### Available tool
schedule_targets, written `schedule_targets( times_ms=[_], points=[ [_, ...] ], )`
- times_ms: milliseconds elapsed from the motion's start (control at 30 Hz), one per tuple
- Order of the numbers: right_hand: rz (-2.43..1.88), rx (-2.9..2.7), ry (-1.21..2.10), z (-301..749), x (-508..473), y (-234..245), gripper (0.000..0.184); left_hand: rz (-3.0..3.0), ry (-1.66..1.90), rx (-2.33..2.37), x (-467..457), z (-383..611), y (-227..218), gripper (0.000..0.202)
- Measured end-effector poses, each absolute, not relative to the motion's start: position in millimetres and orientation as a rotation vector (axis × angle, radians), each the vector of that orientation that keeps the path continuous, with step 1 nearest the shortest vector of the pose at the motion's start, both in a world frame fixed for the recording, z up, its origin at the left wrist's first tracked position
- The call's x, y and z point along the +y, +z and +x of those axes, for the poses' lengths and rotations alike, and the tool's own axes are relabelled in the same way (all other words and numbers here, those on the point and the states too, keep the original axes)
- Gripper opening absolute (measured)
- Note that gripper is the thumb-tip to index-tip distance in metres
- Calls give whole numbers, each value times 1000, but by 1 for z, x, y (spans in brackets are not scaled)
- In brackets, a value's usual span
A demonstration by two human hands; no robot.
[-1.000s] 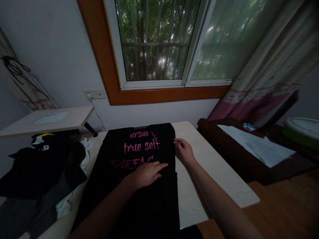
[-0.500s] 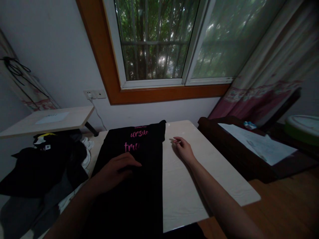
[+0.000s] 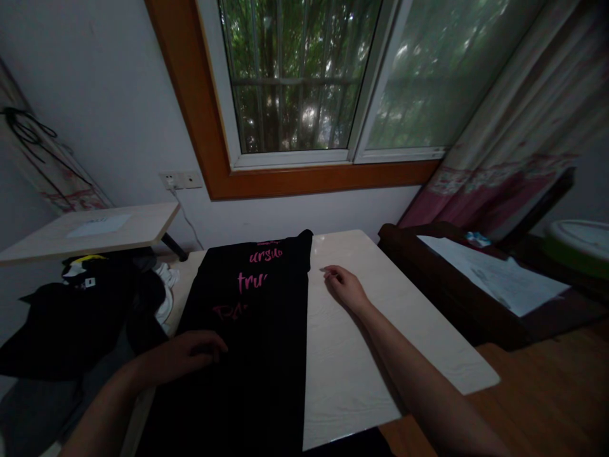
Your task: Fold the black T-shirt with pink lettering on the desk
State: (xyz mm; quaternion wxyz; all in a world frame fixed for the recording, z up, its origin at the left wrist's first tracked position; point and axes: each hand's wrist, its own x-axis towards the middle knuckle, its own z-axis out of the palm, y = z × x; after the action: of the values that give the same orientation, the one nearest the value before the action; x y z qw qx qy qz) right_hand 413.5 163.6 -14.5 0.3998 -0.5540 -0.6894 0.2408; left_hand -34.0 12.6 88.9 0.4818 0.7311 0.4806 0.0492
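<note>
At the left of a pale, faintly grained, round-cornered surface (image 3: 352,368), a rumpled heap of black, grey and white cloth (image 3: 80,317), partly under a pale wood-look shelf (image 3: 147,222) and partly hidden by the left forearm. Beside it, a flat black fabric garment (image 3: 266,362) with pink brush-style lettering cut short by a fold. Over the garment's left part, the left hand (image 3: 183,357), with fingers loosely bent; hard to tell whether touching the cloth. Just right of the garment's edge, the right hand (image 3: 346,287), with fingers relaxed and lightly curled, on or just above the surface. Farther right, dark brown furniture (image 3: 409,279) bearing a white paper sheet (image 3: 490,273). Behind, a white-framed sliding window (image 3: 304,82) with orange-brown wooden trim (image 3: 328,178), and a cream curtain (image 3: 514,127) with pink floral bands.
</note>
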Motion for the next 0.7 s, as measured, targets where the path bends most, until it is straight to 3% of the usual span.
schedule_targets(
  times_ms=[233, 567, 700],
  points=[
    [-1441, -1749, 610, 400, 174, -13, 31, 1800, 344, 1399, 33, -47, 53, 57],
    [-1613, -1726, 663, 332, 196, -9, 61, 1756, 315, 1453, 44, -39, 35, 69],
    [-1694, -1783, 600, 321, 191, -9, 61, 1761, 287, 1415, 46, -34, 29, 69]
  ],
)
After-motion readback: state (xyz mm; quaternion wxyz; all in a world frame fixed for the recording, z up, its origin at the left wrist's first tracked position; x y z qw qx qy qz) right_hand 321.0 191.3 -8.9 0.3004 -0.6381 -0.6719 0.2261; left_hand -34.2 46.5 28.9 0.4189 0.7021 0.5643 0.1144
